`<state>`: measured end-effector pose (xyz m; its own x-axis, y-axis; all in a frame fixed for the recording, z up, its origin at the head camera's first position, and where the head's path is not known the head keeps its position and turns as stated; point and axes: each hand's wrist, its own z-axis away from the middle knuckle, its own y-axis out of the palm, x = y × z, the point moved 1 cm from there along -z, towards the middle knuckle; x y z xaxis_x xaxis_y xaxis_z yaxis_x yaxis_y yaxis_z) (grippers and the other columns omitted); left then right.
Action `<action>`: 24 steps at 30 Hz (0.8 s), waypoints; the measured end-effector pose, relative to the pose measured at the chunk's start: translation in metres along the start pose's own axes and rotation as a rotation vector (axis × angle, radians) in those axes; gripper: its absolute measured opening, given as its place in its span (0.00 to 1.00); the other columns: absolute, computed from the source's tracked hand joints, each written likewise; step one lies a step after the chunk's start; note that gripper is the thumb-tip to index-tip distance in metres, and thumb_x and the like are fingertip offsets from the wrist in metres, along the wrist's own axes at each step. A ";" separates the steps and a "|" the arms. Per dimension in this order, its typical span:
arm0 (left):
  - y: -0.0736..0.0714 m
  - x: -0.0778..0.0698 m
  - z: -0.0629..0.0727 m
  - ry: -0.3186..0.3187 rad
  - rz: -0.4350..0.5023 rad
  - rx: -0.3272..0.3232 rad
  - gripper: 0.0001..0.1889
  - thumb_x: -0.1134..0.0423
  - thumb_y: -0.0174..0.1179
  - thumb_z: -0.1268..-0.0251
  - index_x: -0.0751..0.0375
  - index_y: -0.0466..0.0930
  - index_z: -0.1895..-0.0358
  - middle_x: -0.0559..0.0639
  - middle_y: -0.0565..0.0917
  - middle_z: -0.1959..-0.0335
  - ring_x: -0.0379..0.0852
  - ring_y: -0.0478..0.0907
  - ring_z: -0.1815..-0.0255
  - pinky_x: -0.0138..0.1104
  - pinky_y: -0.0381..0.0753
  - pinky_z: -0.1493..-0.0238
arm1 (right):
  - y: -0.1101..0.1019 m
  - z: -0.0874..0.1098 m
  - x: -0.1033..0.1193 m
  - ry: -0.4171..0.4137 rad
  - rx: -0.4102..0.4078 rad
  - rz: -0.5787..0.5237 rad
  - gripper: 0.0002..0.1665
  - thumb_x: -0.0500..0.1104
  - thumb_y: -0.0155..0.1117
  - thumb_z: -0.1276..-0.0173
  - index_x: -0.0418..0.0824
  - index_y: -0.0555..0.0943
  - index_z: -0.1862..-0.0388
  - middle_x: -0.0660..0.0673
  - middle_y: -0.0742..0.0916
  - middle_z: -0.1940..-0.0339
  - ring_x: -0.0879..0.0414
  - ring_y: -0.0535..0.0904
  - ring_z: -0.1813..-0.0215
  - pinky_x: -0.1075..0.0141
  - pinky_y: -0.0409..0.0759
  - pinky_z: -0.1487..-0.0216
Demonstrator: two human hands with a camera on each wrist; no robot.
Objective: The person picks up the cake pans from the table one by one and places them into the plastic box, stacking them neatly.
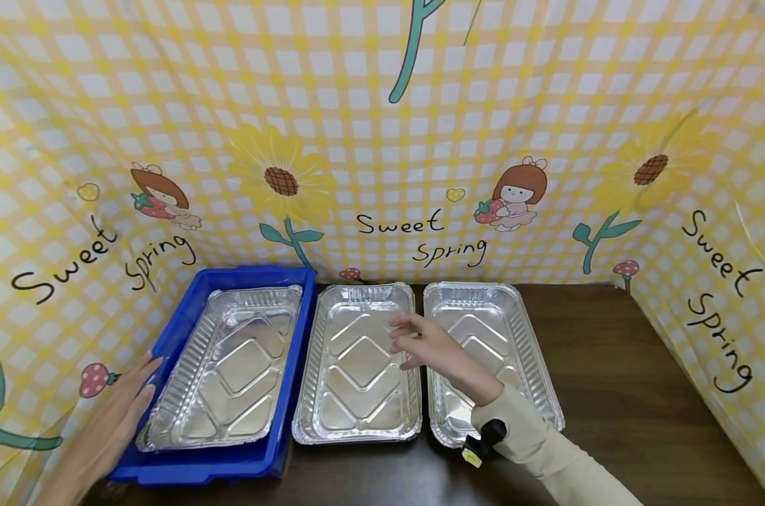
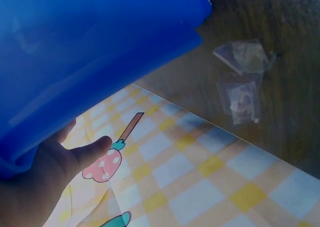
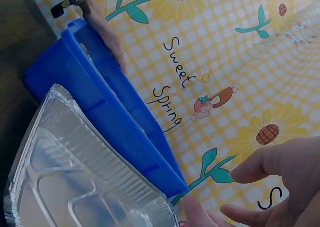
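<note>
A blue plastic bin (image 1: 218, 472) stands at the left of the table, with a rectangular foil tray (image 1: 246, 365) lying inside it. My left hand (image 1: 107, 414) is at the bin's left side, its fingers extended along the outer wall. The left wrist view shows the same hand (image 2: 50, 167) right against the blue wall. A second foil tray (image 1: 360, 367) sits just right of the bin, and a third foil tray (image 1: 480, 327) beside that one. Over these two hovers my right hand (image 1: 439, 350), fingers loosely bent and holding nothing. Part of the third tray is hidden behind my right arm.
Small clear plastic packets (image 2: 242, 99) lie on the dark wood table (image 1: 610, 372), visible in the left wrist view. A yellow checked cloth (image 1: 382, 161) with flowers and lettering surrounds the table at the back and both sides.
</note>
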<state>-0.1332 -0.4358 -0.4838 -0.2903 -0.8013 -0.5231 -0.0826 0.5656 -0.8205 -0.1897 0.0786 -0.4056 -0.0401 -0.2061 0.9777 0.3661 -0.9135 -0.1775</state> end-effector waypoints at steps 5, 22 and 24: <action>0.000 0.000 -0.002 0.008 -0.003 -0.008 0.27 0.64 0.40 0.11 0.70 0.56 0.17 0.76 0.52 0.17 0.78 0.44 0.18 0.23 0.25 0.27 | -0.003 0.002 -0.002 0.002 -0.002 -0.002 0.31 0.33 0.59 0.32 0.24 0.72 0.30 0.28 0.82 0.40 0.40 0.86 0.46 0.54 0.89 0.51; -0.001 0.000 -0.001 -0.011 0.023 0.002 0.28 0.63 0.40 0.11 0.71 0.55 0.17 0.78 0.51 0.18 0.81 0.44 0.19 0.44 0.25 0.19 | -0.013 0.008 -0.005 0.034 -0.032 0.004 0.30 0.34 0.56 0.26 0.22 0.69 0.28 0.25 0.79 0.37 0.31 0.82 0.41 0.53 0.89 0.51; -0.001 0.000 -0.002 -0.008 0.019 0.000 0.28 0.63 0.40 0.11 0.71 0.55 0.17 0.78 0.51 0.18 0.81 0.44 0.19 0.41 0.25 0.19 | -0.015 0.009 -0.005 0.042 -0.038 0.000 0.30 0.33 0.56 0.26 0.22 0.69 0.28 0.25 0.79 0.37 0.30 0.82 0.40 0.53 0.89 0.51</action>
<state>-0.1347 -0.4356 -0.4828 -0.2847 -0.7917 -0.5405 -0.0773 0.5809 -0.8103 -0.1868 0.0959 -0.4065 -0.0795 -0.2204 0.9722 0.3302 -0.9260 -0.1829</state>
